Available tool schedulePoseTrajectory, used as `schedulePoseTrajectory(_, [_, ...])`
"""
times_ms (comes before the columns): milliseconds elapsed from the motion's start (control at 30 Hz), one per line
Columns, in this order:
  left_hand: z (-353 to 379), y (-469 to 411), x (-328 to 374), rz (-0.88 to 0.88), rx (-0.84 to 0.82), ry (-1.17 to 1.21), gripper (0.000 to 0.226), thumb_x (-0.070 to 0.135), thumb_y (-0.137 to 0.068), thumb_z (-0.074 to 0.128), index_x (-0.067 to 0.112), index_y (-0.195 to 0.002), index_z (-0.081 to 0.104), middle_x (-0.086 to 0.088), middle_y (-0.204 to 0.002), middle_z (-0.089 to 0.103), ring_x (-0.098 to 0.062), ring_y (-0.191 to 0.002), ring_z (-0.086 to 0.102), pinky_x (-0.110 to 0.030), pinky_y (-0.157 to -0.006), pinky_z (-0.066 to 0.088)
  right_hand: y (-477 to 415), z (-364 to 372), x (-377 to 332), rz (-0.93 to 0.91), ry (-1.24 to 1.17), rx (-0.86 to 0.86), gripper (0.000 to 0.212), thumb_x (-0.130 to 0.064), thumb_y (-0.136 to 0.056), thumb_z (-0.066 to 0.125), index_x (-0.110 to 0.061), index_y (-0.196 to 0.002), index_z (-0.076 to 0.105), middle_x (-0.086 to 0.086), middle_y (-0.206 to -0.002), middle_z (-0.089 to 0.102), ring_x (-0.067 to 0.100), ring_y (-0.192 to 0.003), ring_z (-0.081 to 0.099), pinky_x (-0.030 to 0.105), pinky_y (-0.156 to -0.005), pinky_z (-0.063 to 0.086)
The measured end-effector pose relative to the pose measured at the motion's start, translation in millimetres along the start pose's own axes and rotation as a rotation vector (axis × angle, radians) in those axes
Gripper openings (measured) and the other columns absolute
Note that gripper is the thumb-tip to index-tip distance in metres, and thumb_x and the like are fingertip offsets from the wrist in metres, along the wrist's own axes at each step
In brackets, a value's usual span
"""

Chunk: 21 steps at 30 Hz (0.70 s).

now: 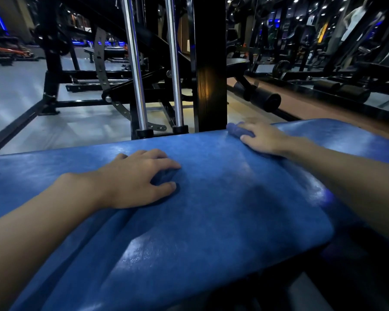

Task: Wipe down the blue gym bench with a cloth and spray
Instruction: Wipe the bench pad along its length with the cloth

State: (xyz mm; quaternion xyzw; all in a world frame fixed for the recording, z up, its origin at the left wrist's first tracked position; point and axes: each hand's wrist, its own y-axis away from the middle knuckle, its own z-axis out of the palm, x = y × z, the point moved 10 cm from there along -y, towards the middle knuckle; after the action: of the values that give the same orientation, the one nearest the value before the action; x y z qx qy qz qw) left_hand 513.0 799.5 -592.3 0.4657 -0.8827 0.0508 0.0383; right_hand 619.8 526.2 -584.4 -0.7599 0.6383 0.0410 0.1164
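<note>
Blue cloth point(238, 129) lies bunched under the right hand point(264, 136), its fingers pressed flat together on it at the bench point(211, 198) far edge; unwiped pad stretches leftward toward the left hand point(137, 178), fingers spread, bracing.

The desk point(211, 198) is padded in bright blue with a mottled, faintly speckled sheen and pale glare patches. The cloth point(236, 129) is a duller purplish blue. The machine frame point(211, 63) is black, its two rods point(135, 63) shiny chrome. The floor point(20, 97) is pale grey.
</note>
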Motion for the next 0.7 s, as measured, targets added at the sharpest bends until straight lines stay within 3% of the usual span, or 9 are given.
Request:
schedulePoseTrajectory(100, [-0.1,4.4,-5.3,0.016,-0.01,0.058,0.053,0.063,-0.09,0.046,0.047,-0.14,0.04,0.019,-0.143,0.036,-0.008,-0.136,0.035,-0.043,-0.113,0.028,56.7,4.1,-59.8,-0.178,0.032,-0.018,0.044,-0.031,-0.097,0.047,-0.03,-0.141,0.046,-0.005,-0.153,0.035,0.018,-0.14,0.033,0.042,-0.115,0.026])
schedulePoseTrajectory(267, [-3.6,8.0,-11.9,0.011,0.008,0.147,0.049,0.048,-0.093,0.056,0.036,-0.14,0.048,0.013,-0.142,0.041,-0.01,-0.133,0.039,-0.031,-0.114,0.027,190.0,10.7,-178.9,-0.599,0.019,-0.024,0.046,-0.04,-0.094,0.044,-0.036,-0.14,0.046,-0.007,-0.156,0.031,0.012,-0.143,0.028,0.029,-0.118,0.017])
schedulePoseTrajectory(333, [-4.2,10.1,-13.6,0.004,0.011,0.15,0.049,0.045,-0.093,0.057,0.034,-0.14,0.049,0.01,-0.142,0.043,-0.012,-0.133,0.039,-0.028,-0.113,0.026,212.4,10.9,-193.0,-0.668,0.032,-0.053,0.047,-0.041,-0.095,0.042,-0.038,-0.141,0.044,-0.01,-0.157,0.029,0.009,-0.144,0.025,0.026,-0.117,0.016])
schedulePoseTrajectory(467, [-5.4,14.3,-16.9,-0.048,0.005,0.018,0.05,0.055,-0.093,0.048,0.043,-0.142,0.042,0.013,-0.147,0.038,-0.014,-0.138,0.034,-0.042,-0.113,0.025,175.9,10.7,-177.7,-0.55,-0.077,-0.127,0.045,-0.038,-0.096,0.048,-0.043,-0.14,0.041,-0.016,-0.154,0.03,-0.001,-0.138,0.029,0.019,-0.111,0.023])
schedulePoseTrajectory(600, [-3.2,20.5,-14.7,-0.093,-0.02,-0.018,0.06,0.069,-0.085,0.035,0.049,-0.142,0.035,0.018,-0.148,0.033,-0.012,-0.14,0.029,-0.046,-0.108,0.024,80.9,12.1,-110.4,-0.322,-0.088,-0.092,0.042,-0.026,-0.098,0.049,-0.027,-0.14,0.047,-0.004,-0.147,0.042,0.012,-0.137,0.036,0.032,-0.114,0.026])
schedulePoseTrajectory(700, [2.6,23.7,-8.5,-0.069,-0.003,-0.043,0.061,0.065,-0.088,0.032,0.045,-0.146,0.031,0.017,-0.15,0.031,-0.011,-0.141,0.027,-0.043,-0.11,0.023,19.4,1.7,-56.4,-0.14,-0.102,-0.046,0.03,-0.023,-0.096,0.045,-0.022,-0.122,0.059,0.0,-0.126,0.057,0.021,-0.12,0.051,0.04,-0.101,0.039])
